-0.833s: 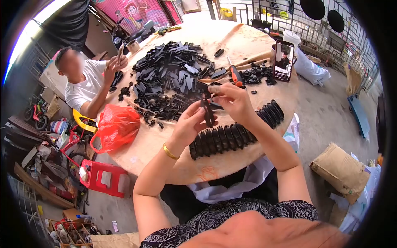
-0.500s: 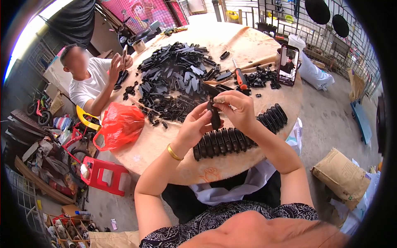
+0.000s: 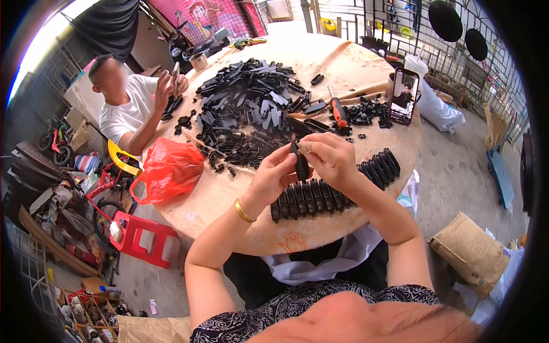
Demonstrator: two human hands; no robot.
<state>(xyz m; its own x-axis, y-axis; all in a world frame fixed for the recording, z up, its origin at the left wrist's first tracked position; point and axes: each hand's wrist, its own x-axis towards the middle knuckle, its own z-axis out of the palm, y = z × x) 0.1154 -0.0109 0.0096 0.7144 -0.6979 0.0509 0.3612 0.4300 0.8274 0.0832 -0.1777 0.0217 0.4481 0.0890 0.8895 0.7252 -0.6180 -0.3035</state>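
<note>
My left hand (image 3: 275,172) is closed around a long, narrow black plastic part (image 3: 301,167), held upright above the table. At its upper end, my right hand (image 3: 331,154) has thumb and fingers pinched together; whatever small thing lies between those fingertips is hidden. Just under my hands a row of matching black plastic parts (image 3: 311,199) stands side by side along the near edge. Beyond them spreads a large heap of loose black parts (image 3: 246,103), with smaller black pieces (image 3: 366,112) to its right.
An orange-handled screwdriver (image 3: 338,113) lies right of the heap, near a propped phone (image 3: 404,96) and a lidded cup (image 3: 416,67). A red plastic bag (image 3: 171,171) sits at the table's left. Across from it a person (image 3: 128,106) holds a phone. A red stool (image 3: 143,239) stands on the floor.
The whole view has shifted slightly. My right fingers have closed in on the black part's upper end, while my left hand keeps the same hold.
</note>
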